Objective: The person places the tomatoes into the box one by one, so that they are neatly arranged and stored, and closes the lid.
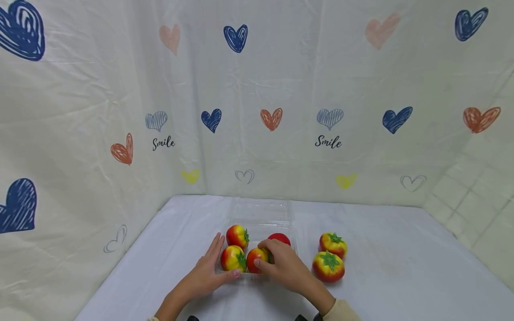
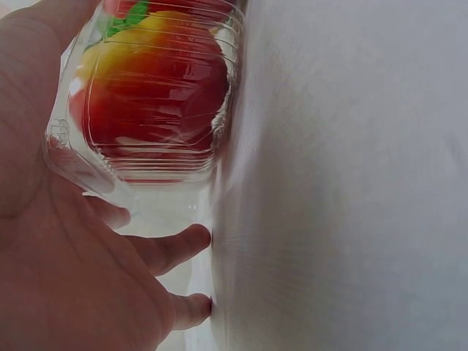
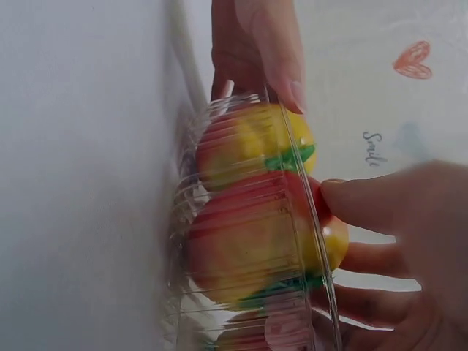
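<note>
A clear plastic clamshell box (image 1: 257, 218) stands on the table with its lid folded open to the back. My right hand (image 1: 287, 265) grips a red-and-yellow, tomato-like toy fruit (image 1: 255, 259) inside its near right part, thumb on the near side and fingers over the far side. At the box's left side rests my left hand (image 1: 205, 274), fingers straight along the wall and thumb at the near rim. Near that thumb sits another toy fruit (image 1: 232, 257). Behind it lies one more (image 1: 237, 236), and a red one (image 1: 279, 238) shows partly behind my right hand.
Two more toy fruits with green leafy tops, one nearer (image 1: 328, 266) and one farther (image 1: 333, 244), stand on the white-covered table (image 1: 401, 267) right of the box. A pale curtain (image 1: 257, 80) printed with hearts hangs behind the table.
</note>
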Demonstrator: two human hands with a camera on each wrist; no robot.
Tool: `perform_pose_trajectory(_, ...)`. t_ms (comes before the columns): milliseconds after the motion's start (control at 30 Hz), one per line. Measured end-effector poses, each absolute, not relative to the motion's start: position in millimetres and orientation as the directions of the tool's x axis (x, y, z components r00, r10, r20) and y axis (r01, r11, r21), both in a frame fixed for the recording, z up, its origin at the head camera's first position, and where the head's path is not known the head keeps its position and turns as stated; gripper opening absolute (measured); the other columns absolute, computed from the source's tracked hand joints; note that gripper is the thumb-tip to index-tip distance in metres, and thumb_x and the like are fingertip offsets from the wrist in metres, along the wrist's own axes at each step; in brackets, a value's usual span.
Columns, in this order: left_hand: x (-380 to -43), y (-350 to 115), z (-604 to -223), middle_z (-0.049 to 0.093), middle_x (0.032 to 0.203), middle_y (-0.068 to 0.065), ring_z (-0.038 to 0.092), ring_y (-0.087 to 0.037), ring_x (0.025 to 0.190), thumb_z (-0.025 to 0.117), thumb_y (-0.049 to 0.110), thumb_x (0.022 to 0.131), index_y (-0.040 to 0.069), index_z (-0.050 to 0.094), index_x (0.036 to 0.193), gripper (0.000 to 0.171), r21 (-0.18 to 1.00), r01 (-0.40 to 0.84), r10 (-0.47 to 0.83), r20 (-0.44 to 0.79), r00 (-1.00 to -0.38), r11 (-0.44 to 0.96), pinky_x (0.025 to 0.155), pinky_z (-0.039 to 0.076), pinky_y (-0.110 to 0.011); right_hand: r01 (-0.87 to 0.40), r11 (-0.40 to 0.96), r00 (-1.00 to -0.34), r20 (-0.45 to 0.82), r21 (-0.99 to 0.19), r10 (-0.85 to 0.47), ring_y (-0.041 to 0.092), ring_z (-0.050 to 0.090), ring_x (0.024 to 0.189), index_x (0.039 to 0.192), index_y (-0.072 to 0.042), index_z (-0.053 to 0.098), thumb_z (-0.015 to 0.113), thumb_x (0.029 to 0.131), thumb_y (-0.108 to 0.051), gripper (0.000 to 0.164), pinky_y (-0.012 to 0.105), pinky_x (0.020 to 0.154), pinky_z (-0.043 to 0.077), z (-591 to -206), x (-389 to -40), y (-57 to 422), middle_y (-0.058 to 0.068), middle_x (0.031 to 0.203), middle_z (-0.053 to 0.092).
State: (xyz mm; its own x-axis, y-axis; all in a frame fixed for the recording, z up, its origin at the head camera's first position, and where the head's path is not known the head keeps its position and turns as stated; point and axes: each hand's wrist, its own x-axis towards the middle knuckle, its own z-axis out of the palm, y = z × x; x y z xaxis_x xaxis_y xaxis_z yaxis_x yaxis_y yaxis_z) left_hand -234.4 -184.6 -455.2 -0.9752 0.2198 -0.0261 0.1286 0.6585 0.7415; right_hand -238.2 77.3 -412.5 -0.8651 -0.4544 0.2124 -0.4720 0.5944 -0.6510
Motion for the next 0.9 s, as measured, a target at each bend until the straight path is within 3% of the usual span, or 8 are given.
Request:
perform_pose_trajectory(133, -234.4, -184.6, -454.1, 0.009, 0.18, -0.011, 0.03, -0.057, 0.152, 0.078, 0.069, 0.084, 0.015, 0.016, 0.174, 0.122, 0.739, 0.124, 0.214, -0.027, -0.976, 0.663, 0.103, 0.034, -0.086, -0.477, 0.588, -0.862, 0.216, -0.653, -0.459, 0.023, 0.066, 0.105, 0.126, -0.007, 0.071, 0.083, 0.095, -0.028, 0.039, 0.045, 0.091, 0.064, -410.4, -238.3, 78.4, 0.004, 0.117, 0.072)
perform_pose_trajectory(300, -234.5, -183.3, -454.6, 0.008, 0.18, -0.01, 0.028, -0.057, 0.152, 0.077, 0.07, 0.085, 0.015, 0.017, 0.174, 0.121, 0.741, 0.124, 0.214, -0.027, -0.977, 0.66, 0.105, 0.031, -0.086, -0.485, 0.586, -0.863, 0.246, -0.65, -0.441, 0.019, 0.061, 0.092, 0.129, -0.004, 0.07, 0.078, 0.1, -0.03, 0.04, 0.03, 0.081, 0.062, -405.5, -239.1, 83.8, 0.006, 0.113, 0.068)
perform_pose_trajectory(400, -234.2, -182.6, -454.1, 0.008, 0.18, -0.01, 0.028, -0.056, 0.153, 0.077, 0.07, 0.085, 0.015, 0.017, 0.173, 0.12, 0.743, 0.124, 0.217, -0.029, -0.976, 0.658, 0.108, 0.029, -0.086, -0.483, 0.599, -0.872, 0.295, -0.638, -0.39, 0.019, 0.063, 0.09, 0.13, -0.005, 0.07, 0.077, 0.101, -0.023, 0.034, 0.027, 0.078, 0.062, -398.9, -241.4, 90.2, 0.011, 0.118, 0.068)
perform_pose_trajectory(500, -234.6, -182.6, -453.6, 0.008, 0.18, -0.01, 0.028, -0.055, 0.153, 0.076, 0.071, 0.085, 0.015, 0.017, 0.174, 0.12, 0.741, 0.117, 0.214, -0.036, -0.976, 0.661, 0.108, 0.029, -0.085, -0.469, 0.614, -0.883, 0.333, -0.635, -0.33, 0.026, 0.068, 0.101, 0.132, -0.007, 0.069, 0.079, 0.098, -0.013, 0.036, 0.037, 0.083, 0.065, -390.1, -245.7, 98.5, 0.015, 0.13, 0.066)
perform_pose_trajectory(667, -234.6, -184.1, -453.4, 0.008, 0.18, -0.01, 0.028, -0.054, 0.153, 0.077, 0.07, 0.085, 0.016, 0.017, 0.174, 0.12, 0.739, 0.114, 0.211, -0.04, -0.977, 0.664, 0.108, 0.029, -0.085, -0.466, 0.642, -0.884, 0.337, -0.608, -0.323, 0.035, 0.064, 0.121, 0.142, -0.009, 0.064, 0.082, 0.091, -0.005, 0.054, 0.049, 0.092, 0.063, -377.6, -257.1, 112.1, 0.015, 0.142, 0.06)
perform_pose_trajectory(900, -234.3, -185.6, -453.3, 0.008, 0.18, -0.011, 0.028, -0.055, 0.153, 0.077, 0.069, 0.085, 0.016, 0.017, 0.174, 0.119, 0.737, 0.12, 0.216, -0.036, -0.976, 0.665, 0.108, 0.027, -0.087, -0.409, 0.736, -0.911, 0.185, -0.539, -0.37, 0.034, 0.059, 0.126, 0.139, -0.014, 0.066, 0.091, 0.083, -0.008, 0.062, 0.054, 0.097, 0.06, -383.3, -269.8, 115.3, 0.015, 0.139, 0.06)
